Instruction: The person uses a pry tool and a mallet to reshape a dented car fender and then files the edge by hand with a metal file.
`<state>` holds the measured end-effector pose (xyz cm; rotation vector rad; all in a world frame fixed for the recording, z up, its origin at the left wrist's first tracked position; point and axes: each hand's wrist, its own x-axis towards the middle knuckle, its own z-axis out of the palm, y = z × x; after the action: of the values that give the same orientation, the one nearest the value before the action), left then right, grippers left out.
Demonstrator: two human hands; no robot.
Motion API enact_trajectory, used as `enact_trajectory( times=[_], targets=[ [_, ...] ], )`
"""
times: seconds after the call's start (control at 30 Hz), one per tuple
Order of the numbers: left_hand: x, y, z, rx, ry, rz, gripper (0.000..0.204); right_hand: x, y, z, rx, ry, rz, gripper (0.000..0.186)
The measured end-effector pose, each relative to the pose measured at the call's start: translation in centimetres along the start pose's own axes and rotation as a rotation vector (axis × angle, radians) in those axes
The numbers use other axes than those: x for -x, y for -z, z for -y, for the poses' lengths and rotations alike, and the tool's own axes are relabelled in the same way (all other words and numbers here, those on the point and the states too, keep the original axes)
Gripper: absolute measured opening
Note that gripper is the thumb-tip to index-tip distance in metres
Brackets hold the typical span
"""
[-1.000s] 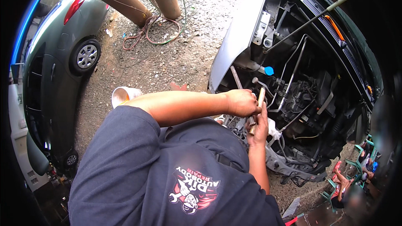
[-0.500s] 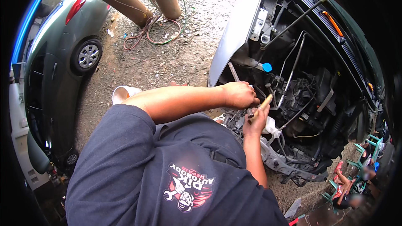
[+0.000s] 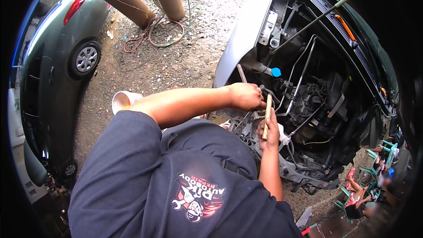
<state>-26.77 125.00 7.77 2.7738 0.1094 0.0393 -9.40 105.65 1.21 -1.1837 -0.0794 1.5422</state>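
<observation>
My left hand reaches in from the left, its fingers wrapped round a long, flat metal bar. The bar's upper end sticks out beyond the hand, beside the light-coloured fender. My right hand, close by and lower, grips a pale wooden tool handle that stands nearly upright. Whether a hammer head sits at its top, I cannot make out. Both hands are over the front edge of a car's open engine bay. A reservoir's blue cap is just beyond my left hand.
A hood prop rod slants across the bay. At left stand a white bucket and a dark green car. Gas cylinders with hoses stand on the gravel. People sit on green chairs at lower right.
The wooden handle has swung from a slant to nearly upright, its top moving left toward my left hand. My left hand keeps its hold on the bar. The whole view has shifted slightly.
</observation>
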Motion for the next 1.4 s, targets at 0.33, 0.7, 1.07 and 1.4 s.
enact_trajectory(
  times=[0.33,0.7,1.07,1.4],
  targets=[
    [-0.2,-0.3,-0.3,-0.035,-0.029,-0.028,0.02,-3.6,-3.5,-2.1,-0.09,0.039,-0.036,0.029],
    [-0.3,-0.1,-0.9,-0.063,0.015,-0.075,0.017,-2.0,-3.0,-0.2,-0.101,0.049,-0.006,0.074],
    [-0.5,0.9,-1.7,0.003,0.106,0.061,0.016,-2.8,-5.1,-1.3,-0.151,0.06,0.103,0.032],
    [-0.2,2.3,-3.5,0.161,0.003,-0.085,0.034,1.2,-2.6,1.0,0.186,0.08,0.158,0.07]
  ],
)
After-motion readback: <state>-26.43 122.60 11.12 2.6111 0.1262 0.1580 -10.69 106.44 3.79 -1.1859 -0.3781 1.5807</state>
